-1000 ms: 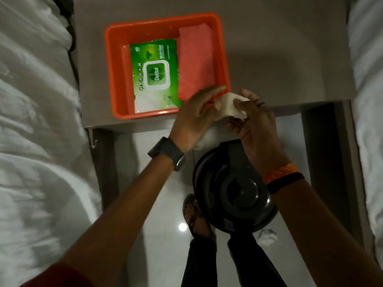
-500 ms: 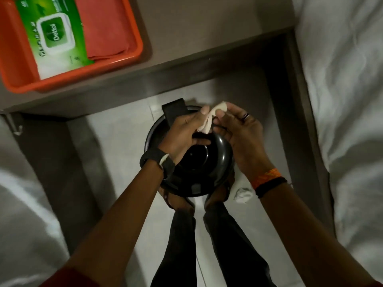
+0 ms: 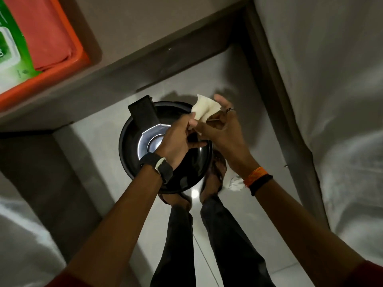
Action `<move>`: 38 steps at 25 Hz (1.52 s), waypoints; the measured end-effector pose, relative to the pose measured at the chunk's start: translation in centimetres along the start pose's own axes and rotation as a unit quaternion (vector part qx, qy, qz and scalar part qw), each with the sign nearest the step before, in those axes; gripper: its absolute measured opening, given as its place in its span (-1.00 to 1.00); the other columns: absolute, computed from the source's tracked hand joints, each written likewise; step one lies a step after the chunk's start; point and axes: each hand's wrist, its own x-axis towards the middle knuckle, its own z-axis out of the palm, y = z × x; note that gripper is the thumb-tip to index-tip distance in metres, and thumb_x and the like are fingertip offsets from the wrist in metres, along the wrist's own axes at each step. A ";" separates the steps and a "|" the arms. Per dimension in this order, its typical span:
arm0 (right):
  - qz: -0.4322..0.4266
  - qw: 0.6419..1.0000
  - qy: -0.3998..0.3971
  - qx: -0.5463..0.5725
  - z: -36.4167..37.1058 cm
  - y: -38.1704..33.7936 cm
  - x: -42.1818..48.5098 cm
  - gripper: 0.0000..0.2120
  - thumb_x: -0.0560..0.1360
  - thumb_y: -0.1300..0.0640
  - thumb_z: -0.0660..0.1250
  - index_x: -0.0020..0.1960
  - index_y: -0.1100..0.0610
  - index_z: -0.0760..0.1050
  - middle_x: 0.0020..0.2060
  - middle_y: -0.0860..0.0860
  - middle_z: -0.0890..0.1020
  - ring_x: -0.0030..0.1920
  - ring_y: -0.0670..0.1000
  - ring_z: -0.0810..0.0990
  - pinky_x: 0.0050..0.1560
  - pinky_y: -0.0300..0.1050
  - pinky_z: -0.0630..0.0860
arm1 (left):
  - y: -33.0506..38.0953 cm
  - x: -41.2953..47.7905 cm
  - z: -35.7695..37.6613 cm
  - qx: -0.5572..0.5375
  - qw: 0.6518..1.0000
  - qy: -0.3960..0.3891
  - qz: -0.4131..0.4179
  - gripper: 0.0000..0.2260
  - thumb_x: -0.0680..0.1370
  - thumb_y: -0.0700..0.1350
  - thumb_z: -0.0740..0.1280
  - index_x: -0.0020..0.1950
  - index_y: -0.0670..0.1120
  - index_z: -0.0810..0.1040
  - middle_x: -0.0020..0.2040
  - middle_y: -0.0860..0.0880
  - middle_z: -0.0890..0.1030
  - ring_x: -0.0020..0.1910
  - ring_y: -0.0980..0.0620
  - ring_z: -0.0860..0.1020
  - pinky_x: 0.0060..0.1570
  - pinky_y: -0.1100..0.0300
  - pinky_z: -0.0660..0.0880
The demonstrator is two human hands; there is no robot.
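Observation:
A white crumpled wipe point(image 3: 204, 108) is pinched between my left hand point(image 3: 178, 139) and my right hand point(image 3: 221, 129), both held over a round black pedal bin point(image 3: 132, 146) on the floor. The bin's lid is tilted up a little, showing a shiny metal inner rim point(image 3: 145, 139). My left wrist wears a dark watch, my right an orange thread and a black band. My two feet stand at the bin's near edge.
An orange tray point(image 3: 78, 59) with a green wipes pack point(image 3: 10, 46) and a folded pink cloth point(image 3: 43, 36) sits on the grey bedside table point(image 3: 145, 23). White beds flank both sides. A crumpled white tissue point(image 3: 235, 184) lies on the floor tiles.
Both hands carried the wipe from beside the tray down over the bin. The view tipped downward, and the bin's lid now stands partly raised.

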 end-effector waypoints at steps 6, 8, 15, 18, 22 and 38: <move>0.115 0.977 0.112 0.141 -2.0 0.5 1.3 -0.72 0.53 0.38 0.19 0.16 0.20 0.56 0.03 0.08 0.66 0.13 0.14 0.63 0.15 0.03 0.56 | 0.9 2.2 -0.1 0.107 0.991 0.064 0.056 -0.77 0.69 -0.08 0.14 0.14 -0.07 0.58 0.05 -0.05 0.66 0.07 -0.02 0.61 0.08 -0.03 0.60; 0.145 0.964 0.117 0.192 -2.8 0.7 2.0 -0.80 0.55 0.33 0.16 0.03 0.23 0.55 0.03 0.13 0.61 0.12 0.17 0.57 0.15 0.07 0.50 | 1.3 4.0 -1.0 0.323 0.925 0.105 0.172 -0.78 0.67 -0.18 0.19 0.23 -0.10 0.58 0.12 -0.03 0.65 0.18 -0.02 0.55 0.21 0.01 0.50; 0.066 0.956 0.268 0.104 -5.2 2.2 5.5 -0.91 0.54 0.15 0.41 -0.06 0.04 0.49 -0.08 -0.02 0.64 -0.08 -0.05 0.65 -0.09 -0.12 0.63 | 2.9 11.5 -1.3 0.830 0.526 -0.157 0.097 -0.35 0.43 0.38 0.35 0.45 0.14 0.37 0.41 0.00 0.44 0.47 -0.12 0.29 0.45 -0.34 0.00; 0.037 0.962 0.270 -0.004 -5.4 3.8 6.1 -0.74 0.60 0.14 0.34 0.23 0.20 0.43 0.14 0.11 0.59 0.08 0.04 0.63 -0.01 -0.18 0.60 | 2.7 11.8 -1.1 0.842 0.490 -0.216 0.065 -0.34 0.34 0.40 0.41 0.38 0.21 0.43 0.31 -0.01 0.37 0.36 -0.15 0.28 0.28 -0.26 0.25; 0.028 0.962 0.259 -0.085 -4.2 5.2 5.7 -0.64 0.62 0.13 0.32 0.36 0.26 0.49 0.24 0.19 0.62 0.22 0.13 0.64 0.13 -0.08 0.67 | 1.8 8.7 -3.4 0.806 0.548 -0.209 0.079 -0.45 0.30 0.39 0.46 0.21 0.26 0.48 0.29 0.04 0.36 0.31 -0.13 0.26 0.28 -0.21 0.26; 0.101 0.947 -0.059 -0.299 7.1 15.0 2.4 -0.42 0.73 -0.03 -0.04 0.66 0.05 -0.19 0.65 -0.07 -0.16 0.63 -0.10 -0.22 0.66 0.12 -0.18 | -1.5 -2.3 -18.3 0.644 0.735 -0.066 0.199 -0.57 0.14 0.26 0.60 -0.07 0.21 0.62 0.00 0.25 0.52 0.04 0.17 0.28 -0.01 0.14 0.05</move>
